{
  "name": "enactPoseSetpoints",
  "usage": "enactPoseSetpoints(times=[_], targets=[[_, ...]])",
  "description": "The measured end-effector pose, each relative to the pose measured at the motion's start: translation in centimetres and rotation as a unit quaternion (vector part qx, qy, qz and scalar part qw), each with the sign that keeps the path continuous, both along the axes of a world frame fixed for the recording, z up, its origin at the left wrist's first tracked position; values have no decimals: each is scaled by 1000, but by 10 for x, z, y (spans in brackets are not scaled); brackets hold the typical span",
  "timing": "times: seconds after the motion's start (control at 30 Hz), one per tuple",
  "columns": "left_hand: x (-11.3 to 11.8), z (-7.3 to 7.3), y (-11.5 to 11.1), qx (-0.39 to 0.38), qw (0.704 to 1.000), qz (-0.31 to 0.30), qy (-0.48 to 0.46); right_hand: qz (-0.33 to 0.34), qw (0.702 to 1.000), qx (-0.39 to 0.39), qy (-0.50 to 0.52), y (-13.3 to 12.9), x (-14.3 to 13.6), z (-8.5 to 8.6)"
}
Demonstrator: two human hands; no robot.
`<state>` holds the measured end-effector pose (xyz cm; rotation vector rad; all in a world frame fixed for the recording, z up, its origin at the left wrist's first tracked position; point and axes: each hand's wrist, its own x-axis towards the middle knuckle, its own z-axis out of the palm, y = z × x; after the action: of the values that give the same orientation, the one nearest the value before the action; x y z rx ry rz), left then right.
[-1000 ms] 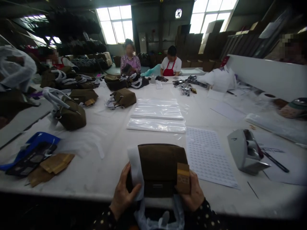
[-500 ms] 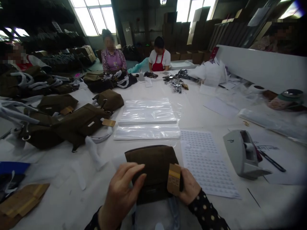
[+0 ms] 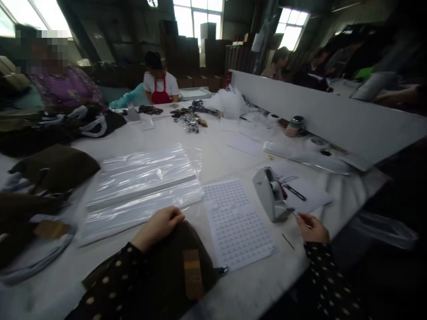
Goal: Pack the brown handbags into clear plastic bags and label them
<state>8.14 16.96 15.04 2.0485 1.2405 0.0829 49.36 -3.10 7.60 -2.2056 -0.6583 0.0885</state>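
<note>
A dark olive bag [image 3: 167, 266] lies in front of me, partly covered by my left sleeve. On it sits a brown card tag [image 3: 192, 273] with a yellowish band. My left hand [image 3: 160, 229] is over the bag's far edge, fingers curled and closed; what they hold, if anything, is hidden. At the front tip of a grey tape dispenser [image 3: 271, 200], my right hand [image 3: 312, 229] pinches with thumb and forefinger, seemingly on the tape's end, which is barely visible. Between the hands is a white sheet of small printed labels [image 3: 238, 222].
Clear plastic bags [image 3: 143, 186] lie stacked beyond the bag. A black cutter [image 3: 295, 192] rests on paper right of the dispenser. More olive bags [image 3: 55, 169] are piled at left. A low white partition [image 3: 316, 106] runs along the right; two people sit across the table.
My right hand has left the bag and moved right to the tape dispenser. The left hand's fingers have closed over the bag's far edge. The view has swung right.
</note>
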Motion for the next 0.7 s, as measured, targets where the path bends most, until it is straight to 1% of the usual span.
enactPoseSetpoints(times=[0.1, 0.2, 0.3, 0.4, 0.5, 0.57, 0.6, 0.67, 0.7], targets=[[5, -5, 3, 46, 999, 3, 21, 7, 999, -23, -39, 15, 37, -18], [8, -13, 7, 23, 999, 33, 23, 26, 997, -47, -62, 37, 58, -32], [7, -17, 11, -8, 998, 64, -13, 43, 994, -66, -80, 54, 72, -41], [6, -16, 13, -30, 995, 76, -50, 27, 992, -68, -103, 61, 87, -45], [7, -9, 14, -49, 996, 58, -51, 5, 991, -66, -119, 61, 113, -48], [10, -4, 14, -50, 997, 30, -43, 4, 992, -73, -102, 62, 137, -52], [12, -3, 15, -49, 998, 19, -38, 1, 993, -86, -77, 64, 149, -55], [15, -4, 17, -49, 998, 13, -29, -20, 991, -130, -9, 70, 168, -61], [17, -6, 18, -51, 998, 17, -25, -32, 987, -152, 25, 73, 172, -62]])
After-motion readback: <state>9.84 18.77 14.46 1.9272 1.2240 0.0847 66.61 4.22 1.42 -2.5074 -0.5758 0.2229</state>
